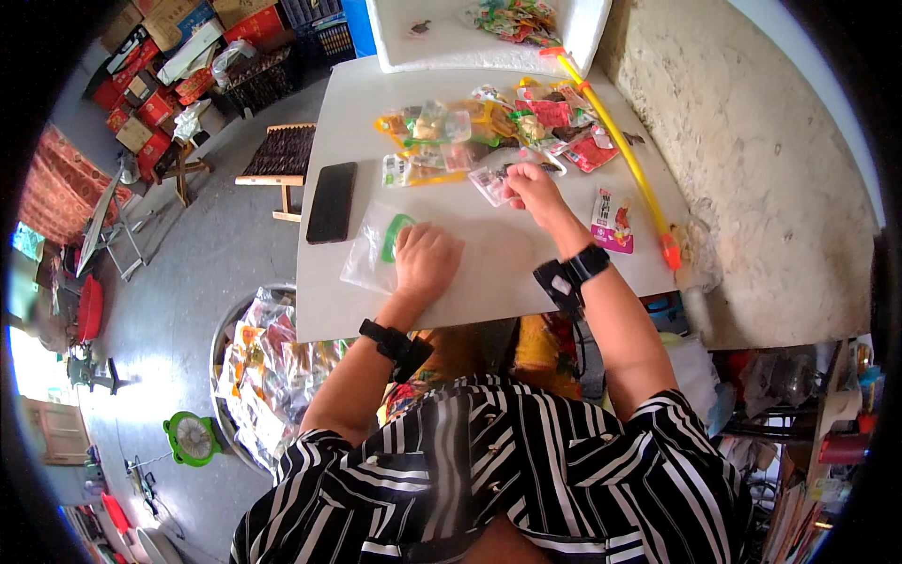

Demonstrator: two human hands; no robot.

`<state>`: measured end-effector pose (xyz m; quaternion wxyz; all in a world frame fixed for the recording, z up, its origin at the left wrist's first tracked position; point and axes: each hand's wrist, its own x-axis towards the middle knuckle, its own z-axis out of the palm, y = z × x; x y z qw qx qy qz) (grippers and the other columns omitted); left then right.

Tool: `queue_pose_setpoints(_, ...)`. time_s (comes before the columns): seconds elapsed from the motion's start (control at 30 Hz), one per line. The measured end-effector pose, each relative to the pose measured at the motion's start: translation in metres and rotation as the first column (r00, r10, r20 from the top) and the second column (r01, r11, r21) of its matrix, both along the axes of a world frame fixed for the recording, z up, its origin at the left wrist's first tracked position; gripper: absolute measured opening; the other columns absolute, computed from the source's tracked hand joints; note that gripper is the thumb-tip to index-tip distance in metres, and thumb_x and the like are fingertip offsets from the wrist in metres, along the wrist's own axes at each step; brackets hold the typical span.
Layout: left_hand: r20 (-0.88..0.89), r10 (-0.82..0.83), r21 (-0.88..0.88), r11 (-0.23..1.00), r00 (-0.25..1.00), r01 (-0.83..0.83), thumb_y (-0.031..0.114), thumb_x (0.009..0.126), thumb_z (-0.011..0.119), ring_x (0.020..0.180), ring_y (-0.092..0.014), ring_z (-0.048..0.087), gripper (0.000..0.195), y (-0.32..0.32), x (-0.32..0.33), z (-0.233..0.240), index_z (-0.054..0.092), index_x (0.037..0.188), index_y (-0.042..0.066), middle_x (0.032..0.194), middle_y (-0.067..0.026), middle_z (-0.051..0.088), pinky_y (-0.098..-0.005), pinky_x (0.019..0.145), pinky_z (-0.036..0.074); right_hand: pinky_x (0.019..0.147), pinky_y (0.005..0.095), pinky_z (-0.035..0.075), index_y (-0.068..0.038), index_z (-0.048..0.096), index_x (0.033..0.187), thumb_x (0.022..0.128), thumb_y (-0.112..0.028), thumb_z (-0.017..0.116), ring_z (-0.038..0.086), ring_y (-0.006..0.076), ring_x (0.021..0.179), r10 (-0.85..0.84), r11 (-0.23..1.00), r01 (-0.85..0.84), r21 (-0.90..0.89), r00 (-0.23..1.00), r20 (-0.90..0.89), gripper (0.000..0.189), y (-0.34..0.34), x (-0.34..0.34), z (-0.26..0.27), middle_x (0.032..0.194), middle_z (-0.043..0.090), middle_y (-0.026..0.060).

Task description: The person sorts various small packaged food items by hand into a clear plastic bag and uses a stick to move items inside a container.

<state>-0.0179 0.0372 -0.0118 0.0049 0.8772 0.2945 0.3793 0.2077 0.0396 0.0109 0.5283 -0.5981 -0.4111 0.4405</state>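
Observation:
My left hand (427,259) rests on a clear plastic bag (368,247) with a green print, low on the white table (493,282); its fingers curl over the bag's edge. My right hand (532,187) pinches a small clear packet (491,185) with pale print, at the near edge of a pile of snack packets (542,116). Yellow-edged packets (430,169) lie left of it. A white and purple snack packet (612,222) lies apart on the right. A black smartphone (331,203) is at the table's left edge.
A white foam box (486,63) with more packets stands at the back. A yellow tube with orange ends (620,141) lies along the right, beside the wall (761,176). A round tub of packets (264,366) and a green fan (192,438) are on the floor, left.

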Motion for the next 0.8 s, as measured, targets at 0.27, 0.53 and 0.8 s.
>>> queue_pose_setpoints(0.27,-0.026,-0.001,-0.037,0.999,1.0,0.0,0.021,0.072,0.057,0.086,-0.025,0.05,0.014,0.0,0.001,0.002,0.054,0.072,0.007,0.079,-0.0057,0.057,-0.0384,0.078,0.034,0.046,0.0236,0.041,-0.005,0.041,0.111,0.076,-0.008,0.047,0.054,0.0111,0.061,-0.08,0.991,0.088,-0.103,0.993,0.085,0.035,0.089,0.003,-0.003,0.08,0.052,0.0056)
queue_pose_setpoints(0.53,-0.01,0.017,-0.043,0.999,1.0,-0.017,0.019,0.071,0.057,0.086,-0.026,0.05,0.013,-0.001,-0.006,0.004,0.054,0.071,0.006,0.079,-0.0064,0.056,-0.038,0.077,0.035,0.042,0.0266,0.041,-0.004,0.052,0.068,0.072,-0.009,0.05,0.052,0.0134,0.054,0.008,0.996,0.002,-0.089,0.994,0.112,0.007,0.146,-0.016,-0.015,0.063,0.052,0.0036)
queue_pose_setpoints(0.8,0.012,0.001,-0.027,1.0,1.0,-0.001,0.019,0.07,0.058,0.084,-0.026,0.051,0.014,0.001,-0.008,0.001,0.053,0.07,0.007,0.077,-0.0066,0.056,-0.0385,0.077,0.035,0.05,0.0317,0.045,-0.001,0.058,0.075,0.065,-0.008,0.057,0.056,0.0198,0.055,0.017,0.991,-0.068,0.112,0.916,0.402,0.011,0.15,-0.017,-0.032,0.068,0.058,0.0112)
